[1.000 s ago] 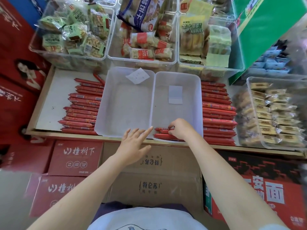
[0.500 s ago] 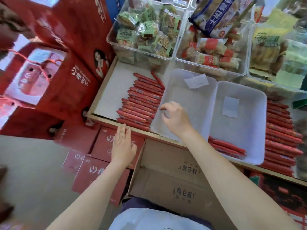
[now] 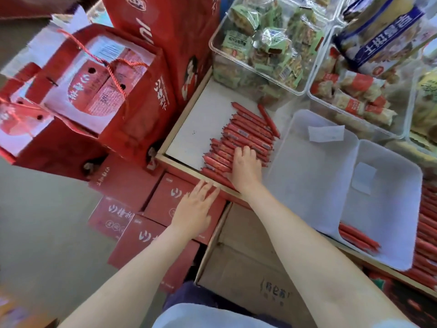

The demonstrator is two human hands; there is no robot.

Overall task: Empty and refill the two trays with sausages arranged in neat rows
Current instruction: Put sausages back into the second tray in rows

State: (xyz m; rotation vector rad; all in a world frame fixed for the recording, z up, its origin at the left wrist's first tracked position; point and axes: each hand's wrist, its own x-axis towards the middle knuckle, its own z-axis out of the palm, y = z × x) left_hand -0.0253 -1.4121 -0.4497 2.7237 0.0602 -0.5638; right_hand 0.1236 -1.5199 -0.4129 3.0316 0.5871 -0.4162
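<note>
1. Since half a second ago, my right hand [image 3: 246, 169] has crossed left from the near rim of the left tray [image 3: 307, 171] and landed on the sausage pile [image 3: 243, 138], while my left hand [image 3: 195, 209] has risen a little toward the counter [image 3: 189, 136] edge
2. My right hand lies palm down on the near part of that pile, fingers curled over several sausages; I cannot tell whether it has closed on any yet
3. My left hand is flat and open, holding nothing, just near of the counter edge
4. The left tray is empty apart from a paper slip [image 3: 326, 133]; the right tray [image 3: 387, 209] holds a few sausages [image 3: 358, 237] along its near wall, and more lie on the counter to its right
5. These sausages look light, slim and fairly stiff, in smooth red casings that I judge slippery and apt to roll
6. I would take a small bunch around the middle, thumb under and fingers over, so they stay parallel and go into the tray as a row, not by the ends, where they could fan out or slide free
</note>
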